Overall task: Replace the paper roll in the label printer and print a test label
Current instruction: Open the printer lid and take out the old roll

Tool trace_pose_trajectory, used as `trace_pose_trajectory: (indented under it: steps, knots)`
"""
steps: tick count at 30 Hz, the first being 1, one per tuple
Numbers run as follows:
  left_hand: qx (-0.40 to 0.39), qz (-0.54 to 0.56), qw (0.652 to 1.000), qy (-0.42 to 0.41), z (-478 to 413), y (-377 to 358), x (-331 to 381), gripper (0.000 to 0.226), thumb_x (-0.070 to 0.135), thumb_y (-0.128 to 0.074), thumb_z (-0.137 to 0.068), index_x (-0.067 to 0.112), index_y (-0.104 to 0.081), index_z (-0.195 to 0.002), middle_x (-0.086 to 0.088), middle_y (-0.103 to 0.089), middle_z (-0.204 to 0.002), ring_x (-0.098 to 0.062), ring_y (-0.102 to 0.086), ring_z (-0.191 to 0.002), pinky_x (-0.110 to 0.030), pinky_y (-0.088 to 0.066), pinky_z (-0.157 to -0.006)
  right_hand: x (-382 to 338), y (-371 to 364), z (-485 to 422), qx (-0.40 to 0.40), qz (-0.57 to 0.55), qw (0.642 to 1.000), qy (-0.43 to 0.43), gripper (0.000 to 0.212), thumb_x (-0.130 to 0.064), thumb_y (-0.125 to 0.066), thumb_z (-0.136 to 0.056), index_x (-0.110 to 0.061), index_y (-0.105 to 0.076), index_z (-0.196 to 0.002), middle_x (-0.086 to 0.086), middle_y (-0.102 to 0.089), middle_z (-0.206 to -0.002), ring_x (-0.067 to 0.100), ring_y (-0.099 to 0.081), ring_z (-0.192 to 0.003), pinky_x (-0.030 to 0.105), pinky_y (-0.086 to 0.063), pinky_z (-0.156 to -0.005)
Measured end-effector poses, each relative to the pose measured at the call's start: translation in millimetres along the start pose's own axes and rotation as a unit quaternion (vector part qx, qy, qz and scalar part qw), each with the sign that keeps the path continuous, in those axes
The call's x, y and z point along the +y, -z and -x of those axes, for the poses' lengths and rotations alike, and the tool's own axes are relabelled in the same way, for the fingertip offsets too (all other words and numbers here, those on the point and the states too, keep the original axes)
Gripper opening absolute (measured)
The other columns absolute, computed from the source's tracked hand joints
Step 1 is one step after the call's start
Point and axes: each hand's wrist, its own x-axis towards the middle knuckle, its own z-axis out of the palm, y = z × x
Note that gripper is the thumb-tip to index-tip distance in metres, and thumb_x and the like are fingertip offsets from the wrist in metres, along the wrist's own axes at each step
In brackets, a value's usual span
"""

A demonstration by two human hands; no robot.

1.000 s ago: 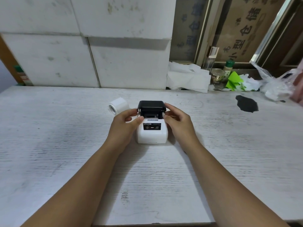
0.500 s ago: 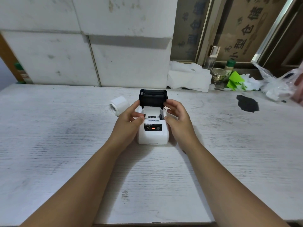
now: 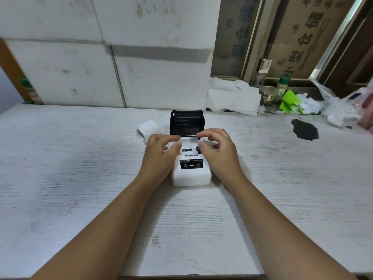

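A small white label printer (image 3: 190, 175) stands in the middle of the white wooden table (image 3: 80, 188). Its black lid (image 3: 186, 123) is swung up and back, and the paper bay behind the control panel lies uncovered. My left hand (image 3: 160, 156) hovers at the printer's left side with fingers curled over the bay's edge. My right hand (image 3: 217, 152) hovers at the right side, fingertips near the lid's lower edge. Neither hand holds anything. A white paper roll (image 3: 147, 131) lies on its side just left of the lid.
Crumpled white paper (image 3: 232, 98), a glass jar (image 3: 269, 96), a green-capped bottle (image 3: 282, 85), green paper (image 3: 289, 102) and a plastic bag (image 3: 341, 110) crowd the back right. A dark stain (image 3: 304, 132) marks the table. White blocks (image 3: 121, 67) form the back wall.
The black lid went from shut to fully upright. Both hands let go of it and moved in over the uncovered bay.
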Motion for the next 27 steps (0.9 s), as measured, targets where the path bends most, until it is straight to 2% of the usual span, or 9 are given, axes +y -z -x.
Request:
trace_pose_trajectory:
  steps: [2, 5, 8, 10, 14, 17, 19, 23, 27]
  knots:
    - [0.004, -0.001, 1.000, 0.002, -2, 0, 0, 0.023, 0.017, -0.054, -0.090, 0.025, -0.069, -0.106, 0.007, -0.051, -0.112, -0.004, -0.052, -0.093, -0.004, -0.033, -0.076, -11, -2, -7, -0.029, 0.120, 0.991, 0.057, 0.016, -0.018, -0.060, -0.084, -0.027, -0.072, -0.090, -0.009, -0.063, -0.097, 0.011, -0.052, -0.102, 0.018, -0.039, -0.083]
    - [-0.004, -0.009, 1.000, 0.002, -1, 2, 0, 0.030, 0.011, -0.050, -0.090, 0.023, -0.069, -0.109, 0.008, -0.053, -0.113, 0.005, -0.050, -0.089, -0.003, -0.033, -0.076, -33, -4, -21, -0.178, 0.301, 0.935, 0.057, 0.023, -0.015, -0.054, -0.085, -0.027, -0.073, -0.092, -0.005, -0.067, -0.092, 0.015, -0.053, -0.100, 0.031, -0.046, -0.083]
    - [-0.020, -0.012, 1.000, -0.010, -1, 3, 1, 0.027, 0.015, -0.051, -0.090, 0.026, -0.071, -0.104, 0.007, -0.055, -0.113, 0.000, -0.047, -0.098, -0.004, -0.033, -0.077, -52, -7, -35, -0.292, 0.352, 0.889, 0.013, 0.023, -0.011, -0.057, -0.083, -0.025, -0.073, -0.091, -0.004, -0.066, -0.085, 0.017, -0.061, -0.089, 0.029, -0.051, -0.072]
    - [-0.028, -0.008, 1.000, -0.009, -2, 4, 1, 0.021, 0.020, -0.055, -0.088, 0.029, -0.071, -0.098, 0.008, -0.056, -0.110, -0.004, -0.049, -0.101, -0.006, -0.033, -0.077, -60, -11, -43, -0.356, 0.403, 0.843, 0.010, 0.025, -0.008, -0.056, -0.083, -0.024, -0.073, -0.094, -0.003, -0.066, -0.087, 0.017, -0.058, -0.082, 0.022, -0.045, -0.058]
    - [-0.038, 0.034, 0.999, 0.008, -3, 5, -1, 0.016, 0.023, -0.065, -0.081, 0.027, -0.075, -0.094, 0.006, -0.064, -0.106, -0.005, -0.054, -0.096, -0.013, -0.036, -0.076, -67, -16, -49, -0.415, 0.445, 0.793, -0.010, 0.027, -0.004, -0.052, -0.082, -0.021, -0.069, -0.095, -0.003, -0.055, -0.074, 0.016, -0.051, -0.069, 0.023, -0.038, -0.049]
    - [-0.046, 0.045, 0.998, 0.007, -2, 6, 1, 0.019, 0.016, -0.066, -0.081, 0.024, -0.075, -0.095, 0.002, -0.068, -0.102, 0.007, -0.054, -0.084, -0.010, -0.036, -0.072, -65, -18, -49, -0.416, 0.454, 0.788, 0.001, 0.029, -0.005, -0.051, -0.083, -0.021, -0.069, -0.099, 0.002, -0.059, -0.083, 0.019, -0.052, -0.072, 0.024, -0.039, -0.050]
    - [-0.035, 0.042, 0.998, 0.006, -1, 5, 1, 0.018, 0.016, -0.066, -0.079, 0.026, -0.075, -0.091, 0.003, -0.066, -0.100, 0.010, -0.054, -0.085, -0.010, -0.038, -0.075, -63, -19, -48, -0.411, 0.453, 0.791, 0.009, 0.031, -0.004, -0.049, -0.083, -0.021, -0.070, -0.099, 0.006, -0.064, -0.090, 0.022, -0.054, -0.077, 0.025, -0.040, -0.053]
    - [-0.001, 0.019, 1.000, 0.012, 4, 3, 3, 0.017, 0.028, -0.065, -0.075, 0.029, -0.074, -0.089, 0.002, -0.061, -0.110, -0.010, -0.053, -0.105, -0.026, -0.040, -0.092, -61, -16, -47, -0.415, 0.442, 0.796, 0.000, 0.033, -0.002, -0.050, -0.081, -0.021, -0.071, -0.099, 0.003, -0.063, -0.084, 0.019, -0.053, -0.073, 0.023, -0.040, -0.053]
    - [0.001, -0.001, 1.000, 0.016, 5, 2, 5, 0.020, 0.019, -0.062, -0.079, 0.025, -0.073, -0.094, 0.003, -0.057, -0.110, -0.008, -0.050, -0.100, -0.013, -0.035, -0.075, -58, -13, -49, -0.408, 0.414, 0.814, 0.005, 0.023, -0.010, -0.057, -0.081, -0.021, -0.069, -0.097, -0.001, -0.063, -0.092, 0.016, -0.055, -0.080, 0.020, -0.040, -0.055]
